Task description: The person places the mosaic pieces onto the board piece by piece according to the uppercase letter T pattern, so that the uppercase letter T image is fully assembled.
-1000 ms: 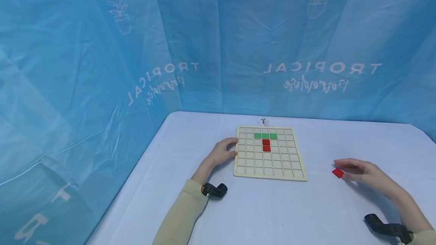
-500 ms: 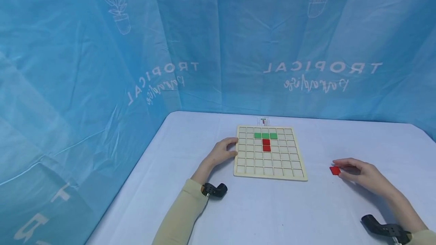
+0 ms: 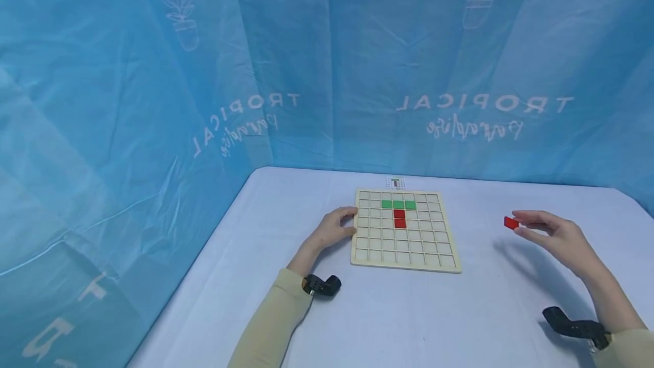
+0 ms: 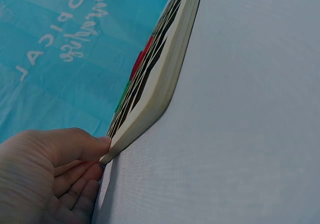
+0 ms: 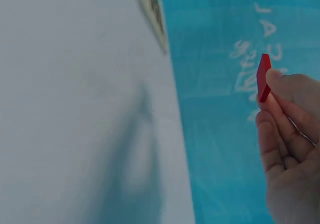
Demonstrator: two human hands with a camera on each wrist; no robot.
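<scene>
A pale wooden grid board lies on the table, with three green tiles in a row and two red tiles in a column below the middle one. At its left edge is my left hand; thumb and fingertips hold the rim, as the left wrist view of the board shows too. My right hand pinches a small red square tile between thumb and fingers. It is raised off the table to the right of the board, its shadow falling on the cloth.
A small printed pattern card with a T shape lies just behind the board. White cloth covers the table. Blue printed curtains hang behind and along the left side.
My right hand has lifted the red tile off the table, moving it up and away, and tilted it. The left hand and the board have stayed in place.
</scene>
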